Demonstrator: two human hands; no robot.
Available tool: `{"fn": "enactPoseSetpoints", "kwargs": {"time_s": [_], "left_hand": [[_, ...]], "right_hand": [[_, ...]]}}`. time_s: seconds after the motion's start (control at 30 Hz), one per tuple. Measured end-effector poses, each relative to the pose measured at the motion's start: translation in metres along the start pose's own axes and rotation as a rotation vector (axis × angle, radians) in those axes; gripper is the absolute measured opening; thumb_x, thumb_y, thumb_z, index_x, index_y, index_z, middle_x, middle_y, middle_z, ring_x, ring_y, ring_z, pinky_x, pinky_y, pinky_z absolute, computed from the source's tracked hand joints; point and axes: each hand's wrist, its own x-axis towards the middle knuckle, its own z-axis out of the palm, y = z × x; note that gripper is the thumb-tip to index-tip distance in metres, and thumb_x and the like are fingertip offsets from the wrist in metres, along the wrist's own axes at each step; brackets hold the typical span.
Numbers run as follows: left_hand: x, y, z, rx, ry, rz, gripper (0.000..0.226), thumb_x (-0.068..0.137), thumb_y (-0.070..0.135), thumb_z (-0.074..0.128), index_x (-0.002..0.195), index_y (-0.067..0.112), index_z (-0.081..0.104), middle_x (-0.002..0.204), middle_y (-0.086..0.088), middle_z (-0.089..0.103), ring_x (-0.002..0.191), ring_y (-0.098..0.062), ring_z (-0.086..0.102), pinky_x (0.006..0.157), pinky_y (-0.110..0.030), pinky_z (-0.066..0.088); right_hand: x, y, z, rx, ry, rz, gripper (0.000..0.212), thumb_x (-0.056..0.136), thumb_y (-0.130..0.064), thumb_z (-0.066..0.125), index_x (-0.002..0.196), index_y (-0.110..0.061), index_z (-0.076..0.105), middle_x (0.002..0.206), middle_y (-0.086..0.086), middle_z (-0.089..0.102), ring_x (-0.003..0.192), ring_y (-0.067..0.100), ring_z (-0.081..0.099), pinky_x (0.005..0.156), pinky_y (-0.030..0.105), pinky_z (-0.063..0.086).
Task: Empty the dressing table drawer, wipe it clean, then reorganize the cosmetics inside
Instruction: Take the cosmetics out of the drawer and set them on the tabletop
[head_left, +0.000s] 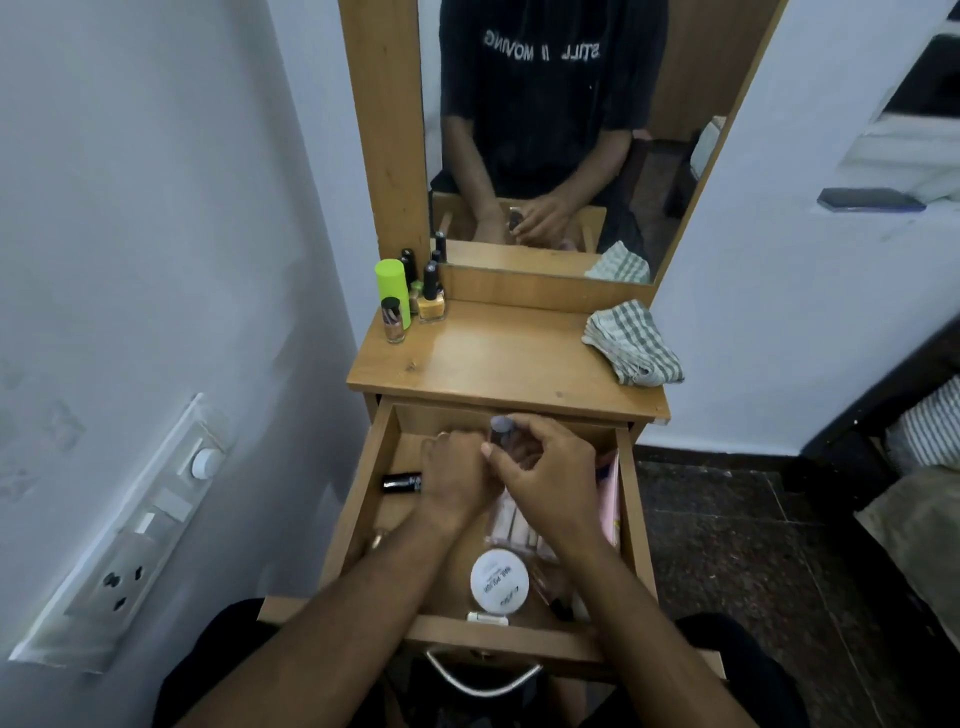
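Note:
The wooden drawer (631, 499) is pulled out below the table top (498, 364). Both my hands are inside it, near its back. My right hand (545, 467) grips a small clear bottle with a grey cap (501, 428), held upright. My left hand (454, 470) is curled beside it, touching the right hand; what it holds is hidden. In the drawer lie a black tube (401, 482) at the left, a round white nail polish remover tub (500, 580) at the front, a clear pouch (511, 522) and pink packets (610, 499) along the right wall.
On the table top's back left stand a green can (392, 291), a yellow nail polish (432, 301) and other small bottles. A checked cloth (631, 343) lies at its right. A mirror (545, 130) rises behind. A wall with a switch panel (130, 535) is close on the left.

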Motion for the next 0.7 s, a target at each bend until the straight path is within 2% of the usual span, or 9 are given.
{"fn": "enactPoseSetpoints", "kwargs": {"time_s": [0.1,0.17,0.3,0.37,0.5,0.57,0.7], "left_hand": [[0.005,-0.008,0.008,-0.043,0.004,-0.006,0.03,0.093,0.041,0.054,0.091,0.017,0.073,0.091,-0.004,0.076,0.093,-0.025,0.07,0.091,-0.037,0.049],[0.006,-0.013,0.011,-0.086,-0.024,-0.022,0.033,0.093,0.044,0.056,0.089,0.016,0.071,0.091,-0.004,0.076,0.094,-0.026,0.069,0.092,-0.038,0.045],[0.007,-0.015,0.014,-0.077,-0.017,-0.052,0.03,0.091,0.043,0.056,0.07,0.021,0.053,0.085,-0.005,0.073,0.092,-0.027,0.067,0.09,-0.038,0.036],[0.007,-0.015,0.014,-0.077,-0.032,-0.066,0.027,0.09,0.039,0.056,0.069,0.022,0.05,0.084,-0.004,0.072,0.091,-0.026,0.066,0.093,-0.039,0.036],[0.009,-0.014,0.015,-0.044,-0.065,-0.017,0.019,0.09,0.037,0.051,0.075,0.026,0.052,0.089,-0.001,0.071,0.093,-0.025,0.064,0.097,-0.041,0.037],[0.009,-0.015,0.018,-0.019,-0.087,0.004,0.015,0.09,0.04,0.049,0.085,0.027,0.056,0.098,-0.002,0.07,0.101,-0.026,0.062,0.101,-0.042,0.033],[0.008,-0.016,0.025,-0.014,-0.104,-0.004,0.044,0.078,0.047,0.035,0.105,0.022,0.06,0.106,-0.006,0.067,0.106,-0.03,0.059,0.105,-0.044,0.027]], "right_hand": [[0.022,-0.013,-0.007,0.025,0.047,-0.102,0.032,0.076,-0.035,0.083,0.106,-0.036,0.07,0.084,-0.02,0.068,0.076,-0.001,0.067,0.069,0.012,0.054],[0.043,-0.026,-0.011,0.052,0.064,-0.128,0.031,0.075,-0.031,0.084,0.103,-0.034,0.071,0.081,-0.019,0.069,0.071,0.0,0.067,0.066,0.01,0.05],[0.09,-0.046,-0.004,0.045,0.013,-0.112,0.027,0.078,-0.031,0.083,0.103,-0.031,0.074,0.078,-0.017,0.071,0.068,0.001,0.066,0.064,0.014,0.051],[0.108,-0.051,0.008,0.025,-0.017,-0.081,0.027,0.079,-0.031,0.084,0.104,-0.024,0.076,0.078,-0.016,0.071,0.068,0.0,0.065,0.068,0.02,0.055],[0.129,-0.055,0.037,-0.057,-0.057,-0.083,0.028,0.08,-0.033,0.084,0.102,-0.018,0.077,0.079,-0.012,0.071,0.07,0.001,0.064,0.072,0.029,0.059],[0.137,-0.056,0.051,-0.082,-0.063,-0.079,0.029,0.08,-0.032,0.084,0.104,-0.019,0.077,0.08,-0.011,0.071,0.071,0.003,0.064,0.074,0.033,0.059],[0.146,-0.059,0.072,-0.105,-0.055,-0.083,0.032,0.08,-0.028,0.084,0.109,-0.018,0.076,0.084,-0.009,0.073,0.074,0.003,0.065,0.078,0.032,0.059]]}}
